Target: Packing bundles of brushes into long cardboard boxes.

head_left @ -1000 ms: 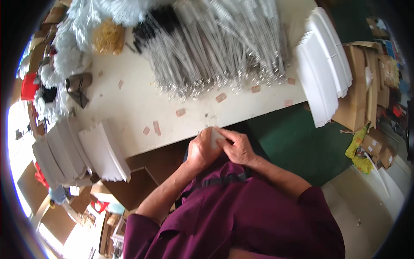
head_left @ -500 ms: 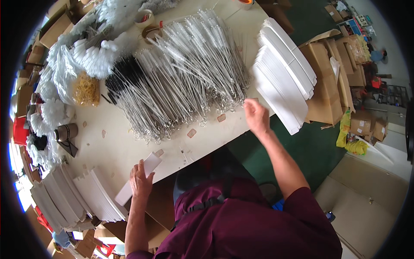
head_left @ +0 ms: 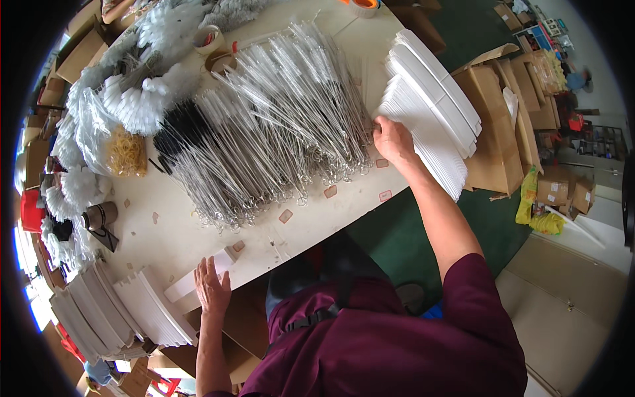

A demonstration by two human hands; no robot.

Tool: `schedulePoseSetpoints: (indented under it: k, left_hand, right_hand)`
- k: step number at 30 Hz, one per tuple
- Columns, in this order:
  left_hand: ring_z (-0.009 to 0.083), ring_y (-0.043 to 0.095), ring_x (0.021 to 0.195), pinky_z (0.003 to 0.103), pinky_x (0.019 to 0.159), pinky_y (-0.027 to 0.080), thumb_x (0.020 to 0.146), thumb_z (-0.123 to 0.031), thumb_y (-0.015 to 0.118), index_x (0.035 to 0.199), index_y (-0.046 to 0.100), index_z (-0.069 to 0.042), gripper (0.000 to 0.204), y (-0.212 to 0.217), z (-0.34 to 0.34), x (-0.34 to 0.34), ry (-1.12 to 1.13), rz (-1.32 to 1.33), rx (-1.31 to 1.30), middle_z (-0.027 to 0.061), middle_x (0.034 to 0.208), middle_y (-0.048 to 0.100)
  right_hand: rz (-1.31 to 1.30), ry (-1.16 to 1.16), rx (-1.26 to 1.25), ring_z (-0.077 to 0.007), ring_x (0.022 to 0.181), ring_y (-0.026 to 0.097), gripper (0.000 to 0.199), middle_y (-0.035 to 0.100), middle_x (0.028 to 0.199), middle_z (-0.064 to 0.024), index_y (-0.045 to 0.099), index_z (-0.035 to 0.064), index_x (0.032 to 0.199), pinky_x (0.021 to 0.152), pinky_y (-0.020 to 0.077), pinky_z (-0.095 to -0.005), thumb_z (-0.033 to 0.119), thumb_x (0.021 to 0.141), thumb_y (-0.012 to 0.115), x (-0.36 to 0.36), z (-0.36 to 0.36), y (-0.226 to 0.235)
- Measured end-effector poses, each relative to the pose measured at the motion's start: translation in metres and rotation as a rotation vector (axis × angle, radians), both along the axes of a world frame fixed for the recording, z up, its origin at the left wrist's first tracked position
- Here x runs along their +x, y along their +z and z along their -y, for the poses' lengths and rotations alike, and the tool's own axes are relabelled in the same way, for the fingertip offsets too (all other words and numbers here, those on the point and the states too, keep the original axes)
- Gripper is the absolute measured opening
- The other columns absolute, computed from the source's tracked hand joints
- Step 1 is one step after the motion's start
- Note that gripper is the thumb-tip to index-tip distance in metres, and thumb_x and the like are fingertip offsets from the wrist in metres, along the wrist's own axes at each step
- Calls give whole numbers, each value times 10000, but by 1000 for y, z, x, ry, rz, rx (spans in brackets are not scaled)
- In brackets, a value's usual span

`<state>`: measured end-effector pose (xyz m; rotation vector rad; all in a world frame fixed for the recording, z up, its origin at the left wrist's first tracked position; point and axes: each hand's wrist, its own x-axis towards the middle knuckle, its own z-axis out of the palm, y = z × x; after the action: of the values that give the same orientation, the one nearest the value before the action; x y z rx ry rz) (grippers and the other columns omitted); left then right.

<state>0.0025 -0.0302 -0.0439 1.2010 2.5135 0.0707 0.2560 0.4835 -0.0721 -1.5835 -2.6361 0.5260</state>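
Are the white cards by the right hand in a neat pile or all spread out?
Spread out: the white cards overlap in a slanting fan along the table edge, and the right hand touches them.

1 head camera looks steeply down over the worktable (head_left: 198, 231).

The brushes (head_left: 278, 126) are shiny wire with soft bristles, and the cards (head_left: 430, 109) at upper right look like matt white paper. The table (head_left: 185, 238) is smooth and pale, the boxes (head_left: 503, 132) rough brown cardboard.
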Motion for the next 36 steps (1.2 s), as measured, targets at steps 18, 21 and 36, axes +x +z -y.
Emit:
schedulePoseSetpoints:
  k: [18,21,36]
  left_hand:
    - [409,624,1123,473,977,503,852,-110,736,1179,637,5,361,37,-130,24,-68,232,309,237,1205,653]
    - [335,705,958,404,866,556,873,-131,739,1108,686,7,277,36,-190,45,-4,543,428,189,1033,716]
    - [107,645,801,274,773,554,1002,-232,594,1030,704,27,283,9,-362,74,243,1289,298,46,898,685]
  right_hand:
    - [-658,-196,-598,-158,753,695,266,723,815,-104,688,-20,931,667,551,-302,240,914,744,9,-6,45]
    - [-740,-186,-620,-119,725,685,240,715,796,-83,665,-24,932,634,544,-257,207,933,731,3,18,64]
    - [-734,330,-163,-272,754,708,153,703,842,-124,635,13,961,643,552,-387,126,906,722,-18,89,58]
